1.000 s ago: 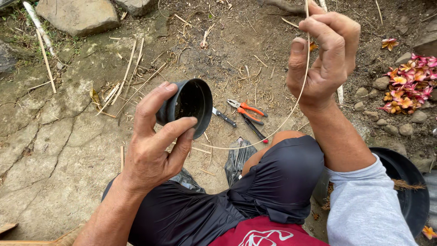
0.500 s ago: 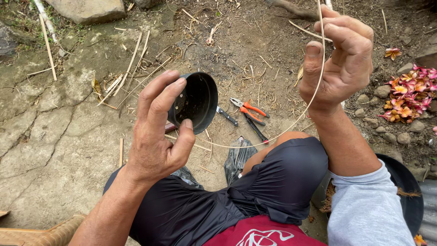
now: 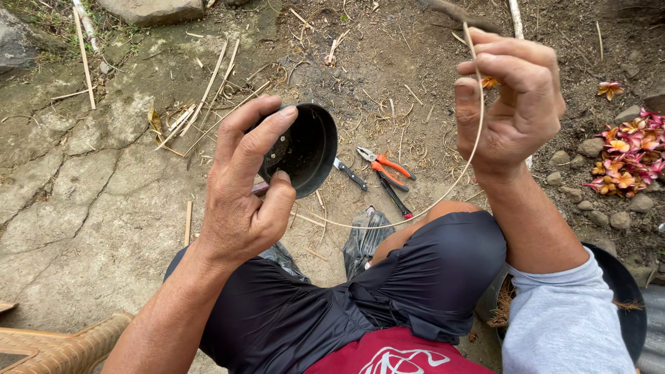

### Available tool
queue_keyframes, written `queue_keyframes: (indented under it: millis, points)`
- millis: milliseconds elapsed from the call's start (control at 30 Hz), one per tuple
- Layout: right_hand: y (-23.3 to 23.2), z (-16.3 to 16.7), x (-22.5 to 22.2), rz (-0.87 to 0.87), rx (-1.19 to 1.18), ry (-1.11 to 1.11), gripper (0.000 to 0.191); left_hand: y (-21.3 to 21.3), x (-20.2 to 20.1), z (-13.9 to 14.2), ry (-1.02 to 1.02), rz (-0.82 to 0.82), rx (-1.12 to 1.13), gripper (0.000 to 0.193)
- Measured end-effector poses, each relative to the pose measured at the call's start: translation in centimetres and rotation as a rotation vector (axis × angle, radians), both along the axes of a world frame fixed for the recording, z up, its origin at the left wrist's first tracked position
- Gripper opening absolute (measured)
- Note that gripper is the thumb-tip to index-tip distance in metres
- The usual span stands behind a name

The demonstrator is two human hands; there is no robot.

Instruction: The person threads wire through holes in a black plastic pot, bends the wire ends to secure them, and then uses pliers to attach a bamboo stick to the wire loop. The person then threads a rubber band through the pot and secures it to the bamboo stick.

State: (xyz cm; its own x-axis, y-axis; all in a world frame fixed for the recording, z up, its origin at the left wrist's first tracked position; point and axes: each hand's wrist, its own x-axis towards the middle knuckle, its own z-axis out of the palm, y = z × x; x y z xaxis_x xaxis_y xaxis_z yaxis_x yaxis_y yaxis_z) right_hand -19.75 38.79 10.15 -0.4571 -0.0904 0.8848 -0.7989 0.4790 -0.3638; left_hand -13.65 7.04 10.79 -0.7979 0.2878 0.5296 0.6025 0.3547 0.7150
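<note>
My left hand (image 3: 242,187) grips a small black plastic pot (image 3: 305,149) by its rim, its mouth tipped toward me and small holes showing in its wall. My right hand (image 3: 512,104) is raised at the upper right, fingers closed around a thin pale strip of rattan (image 3: 443,194). The strip curves down from that hand and runs left to the underside of the pot. My knee in dark shorts (image 3: 436,256) sits below the strip.
Orange-handled pliers (image 3: 384,166) and a dark-handled tool (image 3: 350,174) lie on the dirt beyond my knee. Cut bamboo slivers (image 3: 208,90) litter the cracked ground. Pink-orange flowers (image 3: 627,163) lie at right, a large black pot (image 3: 623,305) lower right, a woven chair (image 3: 55,343) lower left.
My right hand has drawn the strip a little to the right. My left hand has turned the pot slightly and moved it a bit rightward.
</note>
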Motion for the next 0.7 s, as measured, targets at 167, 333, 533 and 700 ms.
queue_keyframes:
  millis: [167,333,533,700]
  points:
    - [-0.3,0.4,-0.1,-0.005,0.068,-0.042,0.026,-0.2,-0.1,0.0,-0.033,-0.015,0.013,0.069]
    - [-0.3,0.3,-0.5,0.015,0.102,-0.097,0.024,-0.3,0.0,0.0,-0.077,-0.026,-0.006,0.057]
    - [-0.4,0.4,-1.1,-0.046,0.075,-0.160,0.021,0.1,-0.2,-0.1,-0.063,-0.056,-0.079,0.024]
    - [-0.7,0.5,-1.4,-0.042,0.061,-0.178,0.022,0.1,-0.4,0.0,-0.091,-0.070,-0.065,0.019]
